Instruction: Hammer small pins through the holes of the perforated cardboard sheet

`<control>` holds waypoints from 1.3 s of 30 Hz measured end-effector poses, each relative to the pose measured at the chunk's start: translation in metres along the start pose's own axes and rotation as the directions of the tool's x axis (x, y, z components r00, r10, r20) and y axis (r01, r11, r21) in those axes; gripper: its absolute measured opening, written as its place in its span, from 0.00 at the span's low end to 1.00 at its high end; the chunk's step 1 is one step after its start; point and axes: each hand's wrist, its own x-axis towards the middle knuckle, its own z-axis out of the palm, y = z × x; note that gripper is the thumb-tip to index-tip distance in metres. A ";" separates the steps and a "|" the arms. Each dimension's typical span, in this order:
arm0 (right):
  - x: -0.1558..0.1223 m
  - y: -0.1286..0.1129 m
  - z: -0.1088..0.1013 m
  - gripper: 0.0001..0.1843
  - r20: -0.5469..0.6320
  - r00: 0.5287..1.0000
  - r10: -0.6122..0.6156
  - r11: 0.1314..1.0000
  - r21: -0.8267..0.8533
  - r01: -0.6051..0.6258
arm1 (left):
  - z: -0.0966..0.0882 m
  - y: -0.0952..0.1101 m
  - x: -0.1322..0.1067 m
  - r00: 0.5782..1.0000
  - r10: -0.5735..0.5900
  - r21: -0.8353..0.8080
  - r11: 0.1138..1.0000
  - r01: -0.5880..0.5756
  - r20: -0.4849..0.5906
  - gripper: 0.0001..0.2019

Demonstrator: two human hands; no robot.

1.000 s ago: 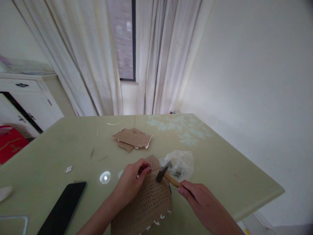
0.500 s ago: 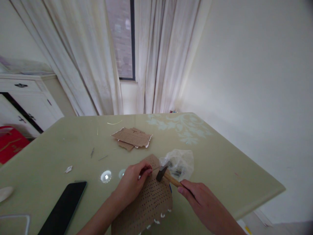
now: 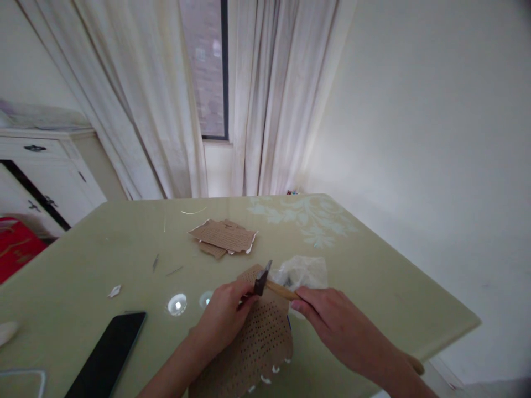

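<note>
My left hand (image 3: 224, 318) rests on a brown perforated cardboard sheet (image 3: 257, 342) near the front of the table, its fingers pinched together at the sheet's top edge on something too small to name. My right hand (image 3: 332, 326) grips the wooden handle of a small hammer (image 3: 269, 283). The dark hammer head hangs just above and right of my left fingertips. A crumpled clear plastic bag (image 3: 305, 272) with small dark pieces inside lies right behind the hammer.
Torn cardboard pieces (image 3: 224, 237) lie further back on the pale green table (image 3: 373, 276). A black phone (image 3: 108, 354) lies at front left, with paper scraps and thin slivers nearby. White curtains, a window and a white cabinet (image 3: 45, 166) stand behind.
My right hand has swung the hammer up and left, bringing its head closer to my left fingertips. My left hand has stayed on the perforated sheet.
</note>
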 end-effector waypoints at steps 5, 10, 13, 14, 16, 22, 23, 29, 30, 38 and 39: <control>0.000 0.001 0.007 0.18 -0.004 1.000 0.015 0.999 -0.031 -0.016 | 0.002 -0.001 0.000 1.000 0.015 0.033 0.999 -0.016 0.021 0.10; 0.000 0.004 0.017 0.18 0.005 1.000 0.013 0.999 -0.034 -0.013 | 0.003 -0.004 0.002 0.999 0.019 0.067 0.998 -0.022 0.051 0.11; -0.001 0.004 0.018 0.17 -0.008 1.000 0.008 0.999 -0.049 -0.009 | 0.001 -0.001 0.001 0.998 0.013 0.068 0.998 -0.017 0.064 0.10; -0.002 0.004 0.017 0.17 -0.013 1.000 0.007 0.999 -0.051 -0.007 | -0.001 0.000 0.000 0.998 0.011 0.066 0.998 -0.015 0.069 0.09; -0.003 0.003 0.013 0.18 -0.032 0.999 0.011 1.000 -0.025 -0.011 | -0.004 0.004 -0.005 0.997 -0.005 0.076 0.997 -0.001 0.078 0.06; -0.001 0.001 0.014 0.17 -0.052 0.999 -0.002 1.000 0.012 0.002 | -0.007 0.014 -0.016 0.987 -0.112 0.196 0.977 0.089 0.111 0.15; -0.001 0.002 0.017 0.16 -0.033 0.999 -0.009 1.000 -0.005 0.009 | -0.006 0.014 -0.016 0.985 -0.126 0.203 0.974 0.100 0.119 0.13; 0.001 0.004 0.029 0.15 -0.042 0.999 -0.005 1.000 -0.016 0.004 | -0.006 0.013 -0.014 0.985 -0.127 0.191 0.976 0.103 0.116 0.13; 0.001 0.004 0.030 0.15 -0.049 0.999 -0.004 1.000 -0.022 0.003 | -0.006 0.014 -0.014 0.985 -0.126 0.198 0.975 0.101 0.117 0.13; -0.015 0.016 0.026 0.21 -0.061 0.996 0.071 0.995 0.079 -0.066 | -0.012 -0.007 -0.015 0.999 -0.049 0.238 0.970 0.042 0.024 0.14; -0.019 0.018 0.026 0.22 -0.073 0.994 0.079 0.993 0.097 -0.071 | -0.018 -0.019 -0.013 0.998 -0.058 0.274 0.960 0.062 -0.021 0.15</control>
